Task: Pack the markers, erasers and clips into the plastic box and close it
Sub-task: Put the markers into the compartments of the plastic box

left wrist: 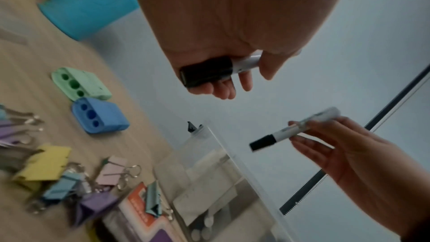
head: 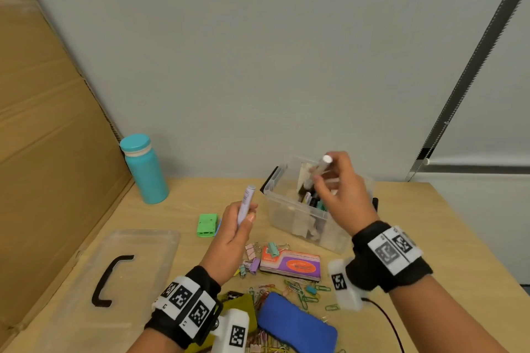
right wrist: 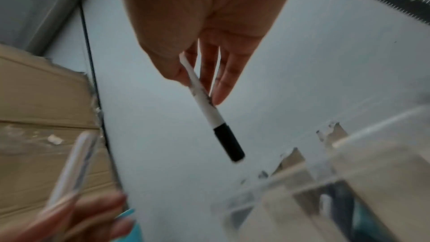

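Right hand (head: 342, 190) pinches a white black-capped marker (right wrist: 210, 109) above the open clear plastic box (head: 289, 209) near the wooden tabletop's (head: 430, 223) far edge. Left hand (head: 235, 233) grips a second white marker (head: 246, 203), raised beside the box.

Head looks down; wrists look up, sharing markers.

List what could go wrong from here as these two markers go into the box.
1. The right hand pinches its marker only lightly above the plastic box; it may slip and miss the opening.
2. Markers already stand in the box, so a new one could jam or stick up and block the lid later.
3. The left hand holding the other marker could brush the clips below, scattering them.
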The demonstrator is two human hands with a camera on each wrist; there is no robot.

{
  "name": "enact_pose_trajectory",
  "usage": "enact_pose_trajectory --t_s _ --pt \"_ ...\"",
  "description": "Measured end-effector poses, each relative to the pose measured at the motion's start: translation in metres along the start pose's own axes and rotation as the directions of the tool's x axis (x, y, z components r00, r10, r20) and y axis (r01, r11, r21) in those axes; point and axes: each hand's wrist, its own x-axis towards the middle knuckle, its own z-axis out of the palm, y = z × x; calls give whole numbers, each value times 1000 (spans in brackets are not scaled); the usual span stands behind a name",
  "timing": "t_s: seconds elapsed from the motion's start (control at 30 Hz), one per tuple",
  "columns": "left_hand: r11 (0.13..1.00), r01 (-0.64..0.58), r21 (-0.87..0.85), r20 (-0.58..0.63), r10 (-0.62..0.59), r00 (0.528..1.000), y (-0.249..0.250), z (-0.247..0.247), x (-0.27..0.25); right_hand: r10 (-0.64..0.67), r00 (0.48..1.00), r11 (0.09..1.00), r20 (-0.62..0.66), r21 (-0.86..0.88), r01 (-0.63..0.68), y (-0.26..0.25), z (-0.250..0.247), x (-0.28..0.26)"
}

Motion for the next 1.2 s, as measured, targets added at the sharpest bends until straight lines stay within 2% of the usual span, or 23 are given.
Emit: enact_pose_trajectory --t_s 0.07,0.1,0.17,0.23,0.27,0.47,0.63,0.73,1.1,1.2 --pt "999 35 20 10 -35 999 -6 -3 -2 7 997 991 -80 -129 -17 11 -6 18" --pt "999 46 29 17 -46 999 -9 -4 -3 36 998 964 -50 -263 -48 18 -5 26" --pt "998 57 34 23 -58 998 -15 -5 -4 132 989 840 63 -536 -78 31 2 41" --pt "998 62 31 20 -63 998 -18 -6 -4 206 967 743 150 -667 -55 39 11 54" --pt "998 63 30 17 -63 998 -19 -7 -4 228 957 722 179 -690 -43 41 16 59" --pt "997 63 49 1 -63 998 -18 -17 -2 326 906 642 270 -766 -3 44 24 72" --pt "998 54 36 -22 -53 998 -18 -18 0 298 914 579 276 -814 57 38 20 76" --pt "998 52 31 -10 -52 999 -17 -15 0 350 875 549 336 -830 99 42 21 75" --pt "998 50 42 -4 -50 999 -16 -17 -3 375 739 587 559 -760 278 44 20 75" --pt "997 51 60 -11 -51 999 -17 -18 -4 366 733 565 574 -763 315 43 18 77"
